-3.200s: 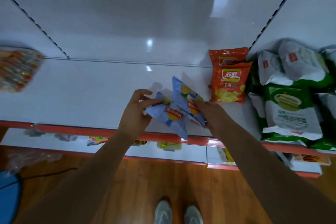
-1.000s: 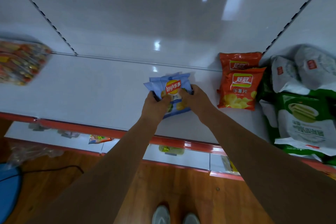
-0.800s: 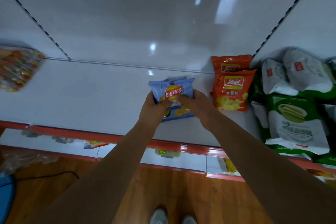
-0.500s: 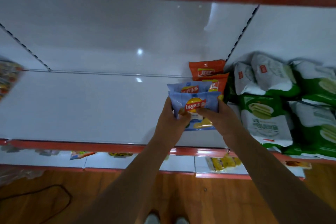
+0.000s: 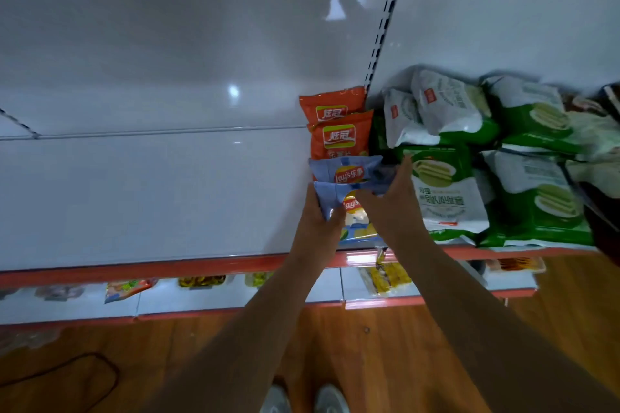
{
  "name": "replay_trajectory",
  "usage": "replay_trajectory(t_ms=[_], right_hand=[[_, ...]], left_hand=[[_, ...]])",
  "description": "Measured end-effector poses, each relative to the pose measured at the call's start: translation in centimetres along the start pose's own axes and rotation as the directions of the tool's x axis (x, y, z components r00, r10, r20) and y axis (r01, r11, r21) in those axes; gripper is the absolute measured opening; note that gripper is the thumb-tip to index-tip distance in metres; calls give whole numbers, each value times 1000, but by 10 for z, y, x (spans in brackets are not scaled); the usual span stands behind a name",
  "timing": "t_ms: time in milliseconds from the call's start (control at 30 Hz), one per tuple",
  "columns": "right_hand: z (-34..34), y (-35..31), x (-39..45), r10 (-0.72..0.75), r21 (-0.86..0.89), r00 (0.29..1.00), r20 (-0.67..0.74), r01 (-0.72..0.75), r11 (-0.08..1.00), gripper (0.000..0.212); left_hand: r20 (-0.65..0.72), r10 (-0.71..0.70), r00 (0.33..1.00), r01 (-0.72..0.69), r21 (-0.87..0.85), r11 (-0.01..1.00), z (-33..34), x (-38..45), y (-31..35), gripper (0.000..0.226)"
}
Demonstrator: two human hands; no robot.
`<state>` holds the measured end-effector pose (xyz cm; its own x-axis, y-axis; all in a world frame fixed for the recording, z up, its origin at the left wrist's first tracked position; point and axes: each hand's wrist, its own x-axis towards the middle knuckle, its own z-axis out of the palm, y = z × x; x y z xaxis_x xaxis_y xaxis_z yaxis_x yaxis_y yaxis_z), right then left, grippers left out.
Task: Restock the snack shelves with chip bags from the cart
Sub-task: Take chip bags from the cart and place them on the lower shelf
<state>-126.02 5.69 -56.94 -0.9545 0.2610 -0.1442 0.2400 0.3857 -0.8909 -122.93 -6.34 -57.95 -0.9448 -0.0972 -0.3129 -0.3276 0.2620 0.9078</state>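
Note:
Two blue Lay's chip bags lie on the white shelf (image 5: 151, 198), one behind the other, just in front of two orange chip bags (image 5: 340, 131). My left hand (image 5: 318, 214) grips the left edge of the front blue bag (image 5: 352, 221). My right hand (image 5: 389, 201) has its thumb on the front bag, and its straight fingers run along the right side of the rear blue bag (image 5: 345, 171). The cart is out of view.
Green and white snack packs (image 5: 446, 184) fill the shelf section to the right, touching my right hand's side. A red shelf lip (image 5: 134, 268) runs along the front. A lower shelf holds small snack packets (image 5: 385, 275). Wooden floor and my shoes lie below.
Both hands have carried the two blue bags rightward along the shelf, up against the orange bags and next to the green packs. The view has swung right.

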Motion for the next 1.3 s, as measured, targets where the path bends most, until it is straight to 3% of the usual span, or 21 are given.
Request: replay_trajectory(t_ms=[67, 200, 367, 467, 600, 733, 933, 1067, 1167, 1300], right_hand=[[2, 2, 0, -33, -33, 999, 32, 34, 999, 86], [8, 10, -15, -170, -469, 984, 48, 172, 866, 81], [10, 15, -22, -160, -562, 978, 133, 208, 800, 87], [7, 8, -21, -164, -552, 980, 113, 199, 810, 91], [3, -7, -25, -118, -529, 988, 96, 151, 835, 94], [-4, -29, -39, -65, -485, 993, 98, 105, 868, 93], [-55, -92, -103, -28, -337, 993, 118, 67, 939, 84], [-94, -132, -152, -19, -235, 998, 65, 34, 971, 77], [-126, -163, -194, -13, -141, 998, -68, 3, 990, 73], [-162, -196, -254, 20, -25, 973, -230, -26, 999, 66]], left_hand=[[20, -27, 999, 27, 18, 999, 1, -2, 2, 31], [16, -20, 1000, 20, 1, 1000, 0, -6, 5, 37], [63, 36, 997, -43, 115, 992, -4, -8, -4, 64], [76, 8, 997, -15, 98, 995, -7, -8, -4, 71], [50, -35, 998, 28, 144, 989, -13, -10, 2, 51], [28, -78, 997, 73, 159, 985, -33, -29, 30, 76], [-88, -45, 995, 56, 127, 990, -76, -81, 86, 74], [-19, 17, 1000, -16, 24, 1000, -88, -136, 134, 62], [62, 69, 996, -65, -67, 996, -95, -178, 167, 57], [233, 179, 956, -171, -56, 984, -106, -229, 196, 38]])
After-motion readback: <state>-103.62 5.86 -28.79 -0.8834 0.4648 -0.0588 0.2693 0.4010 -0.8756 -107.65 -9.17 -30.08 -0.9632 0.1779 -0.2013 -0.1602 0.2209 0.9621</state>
